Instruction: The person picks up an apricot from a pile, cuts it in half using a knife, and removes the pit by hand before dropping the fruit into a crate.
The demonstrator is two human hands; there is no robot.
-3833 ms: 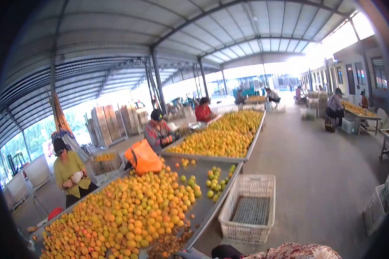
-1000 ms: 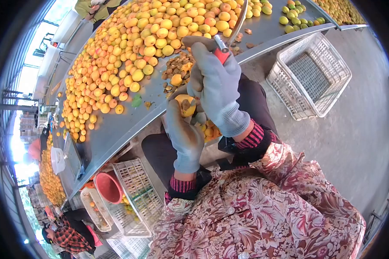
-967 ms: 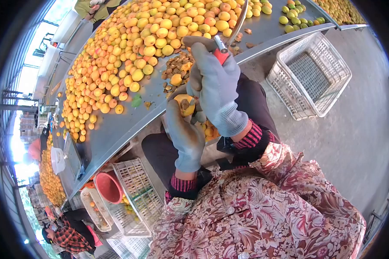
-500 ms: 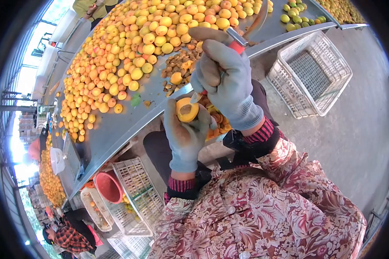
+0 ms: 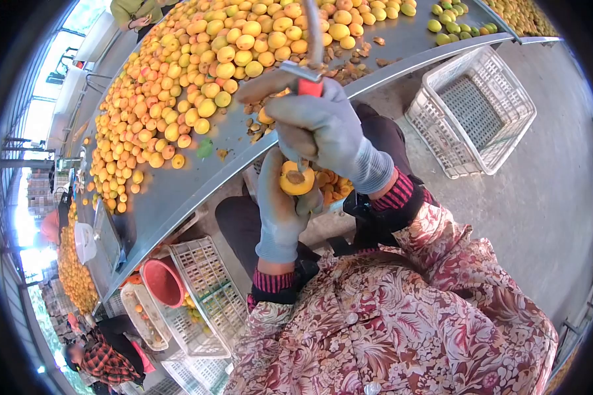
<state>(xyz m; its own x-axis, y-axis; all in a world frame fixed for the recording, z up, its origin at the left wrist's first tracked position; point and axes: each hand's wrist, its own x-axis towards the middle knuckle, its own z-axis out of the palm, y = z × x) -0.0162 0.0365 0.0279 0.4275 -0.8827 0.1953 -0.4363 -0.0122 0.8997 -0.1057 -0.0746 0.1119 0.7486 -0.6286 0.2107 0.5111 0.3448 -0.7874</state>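
My left hand (image 5: 278, 214), in a grey-blue glove with stained fingers, is closed around a cut apricot (image 5: 290, 187). Its orange flesh faces up, with a brown pit or hollow in the middle. Just above it, my gloved right hand (image 5: 333, 128) grips a curved knife by its red handle (image 5: 310, 87). The knife's blade (image 5: 314, 36) points up, away from the fruit. A narrow metal tip below the right fist reaches the apricot's cut face. Behind my hands, orange apricot pieces (image 5: 336, 187) lie in a container, partly hidden.
A large heap of apricots (image 5: 197, 79) covers the metal table (image 5: 168, 197), with brown pits (image 5: 255, 128) near its edge. Greener fruit (image 5: 451, 26) lies at upper right. A white crate (image 5: 441, 141) stands right; a red bucket (image 5: 163, 283) and crates stand lower left. Two people are nearby.
My right hand has moved left and down, closer over the left hand, and the blade has swung from leaning right to upright. The apricot has shifted slightly right and down.
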